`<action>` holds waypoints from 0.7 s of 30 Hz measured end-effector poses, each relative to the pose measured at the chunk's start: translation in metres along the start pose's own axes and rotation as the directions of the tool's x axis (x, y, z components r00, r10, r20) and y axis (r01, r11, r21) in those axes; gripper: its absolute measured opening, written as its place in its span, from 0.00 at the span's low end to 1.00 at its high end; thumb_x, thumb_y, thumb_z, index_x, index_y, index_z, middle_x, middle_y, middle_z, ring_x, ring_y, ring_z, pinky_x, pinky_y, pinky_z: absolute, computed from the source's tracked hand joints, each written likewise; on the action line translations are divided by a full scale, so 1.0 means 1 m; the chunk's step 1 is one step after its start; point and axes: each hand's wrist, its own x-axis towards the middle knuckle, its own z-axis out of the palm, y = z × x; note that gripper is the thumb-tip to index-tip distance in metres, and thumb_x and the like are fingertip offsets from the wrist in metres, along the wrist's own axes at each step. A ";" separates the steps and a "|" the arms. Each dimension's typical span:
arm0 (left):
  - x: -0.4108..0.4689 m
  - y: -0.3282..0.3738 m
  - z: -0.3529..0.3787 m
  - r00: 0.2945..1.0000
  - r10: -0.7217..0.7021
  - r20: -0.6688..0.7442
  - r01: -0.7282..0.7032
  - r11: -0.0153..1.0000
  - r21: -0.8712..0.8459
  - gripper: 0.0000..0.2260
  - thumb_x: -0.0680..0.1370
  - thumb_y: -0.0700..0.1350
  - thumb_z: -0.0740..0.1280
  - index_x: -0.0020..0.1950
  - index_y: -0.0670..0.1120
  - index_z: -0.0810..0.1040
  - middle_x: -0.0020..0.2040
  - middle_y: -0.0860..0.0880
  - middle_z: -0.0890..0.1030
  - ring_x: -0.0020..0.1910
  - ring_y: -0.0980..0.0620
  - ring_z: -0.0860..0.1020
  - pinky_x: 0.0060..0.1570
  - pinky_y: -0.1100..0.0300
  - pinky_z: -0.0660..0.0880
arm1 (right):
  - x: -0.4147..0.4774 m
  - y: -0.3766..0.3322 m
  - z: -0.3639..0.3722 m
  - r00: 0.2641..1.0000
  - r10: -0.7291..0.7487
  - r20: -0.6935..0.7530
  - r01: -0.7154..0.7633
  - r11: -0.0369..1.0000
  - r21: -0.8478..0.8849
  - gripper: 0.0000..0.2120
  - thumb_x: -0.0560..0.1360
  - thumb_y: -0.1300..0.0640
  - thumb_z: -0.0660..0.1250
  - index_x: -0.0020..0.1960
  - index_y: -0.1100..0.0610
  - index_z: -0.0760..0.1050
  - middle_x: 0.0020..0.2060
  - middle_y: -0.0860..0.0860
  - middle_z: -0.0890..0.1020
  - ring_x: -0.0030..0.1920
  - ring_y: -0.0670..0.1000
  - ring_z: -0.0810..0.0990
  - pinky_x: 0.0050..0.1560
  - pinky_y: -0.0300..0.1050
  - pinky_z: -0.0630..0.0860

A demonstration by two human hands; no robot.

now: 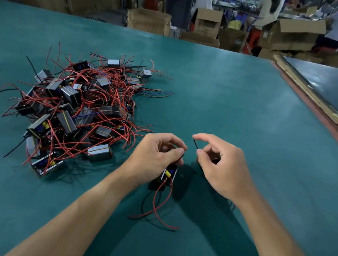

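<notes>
Black wire (195,143) sits pinched in the right hand (222,169); the left hand (155,156) grips the module (169,174), lower centre. Best to steady it and pull straight.

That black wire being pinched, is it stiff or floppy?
Probably fairly stiff: the black wire stands straight between the right hand's fingertips. Likely bendable too, as the red wires below the module trail in loose curves.

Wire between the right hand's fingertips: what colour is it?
Black. The wire shows best in the head view, pinched by the right hand.
</notes>
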 end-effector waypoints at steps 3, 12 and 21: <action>-0.001 0.000 0.001 1.000 -0.013 0.014 0.013 1.000 -0.018 0.06 0.78 0.33 0.66 0.45 0.42 0.80 0.30 0.48 0.81 0.29 0.56 0.76 0.35 0.65 0.75 | 0.000 0.001 0.001 1.000 0.008 -0.004 -0.008 1.000 0.007 0.12 0.77 0.59 0.68 0.54 0.44 0.81 0.29 0.43 0.78 0.29 0.46 0.72 0.36 0.33 0.68; -0.002 0.005 -0.003 0.991 -0.134 0.004 0.130 0.960 -0.250 0.02 0.77 0.37 0.69 0.44 0.40 0.79 0.36 0.42 0.84 0.32 0.46 0.79 0.35 0.59 0.79 | 0.001 -0.007 -0.002 0.994 0.096 0.044 -0.100 0.989 0.107 0.10 0.78 0.60 0.67 0.48 0.45 0.82 0.33 0.42 0.84 0.28 0.46 0.75 0.32 0.35 0.72; -0.001 0.007 -0.003 0.987 -0.158 -0.011 0.150 0.957 -0.250 0.05 0.76 0.37 0.71 0.41 0.42 0.78 0.35 0.43 0.84 0.20 0.60 0.68 0.21 0.70 0.66 | -0.001 -0.021 -0.003 0.988 0.126 0.093 -0.151 0.925 0.349 0.11 0.76 0.67 0.68 0.45 0.52 0.83 0.34 0.47 0.86 0.28 0.41 0.77 0.32 0.32 0.73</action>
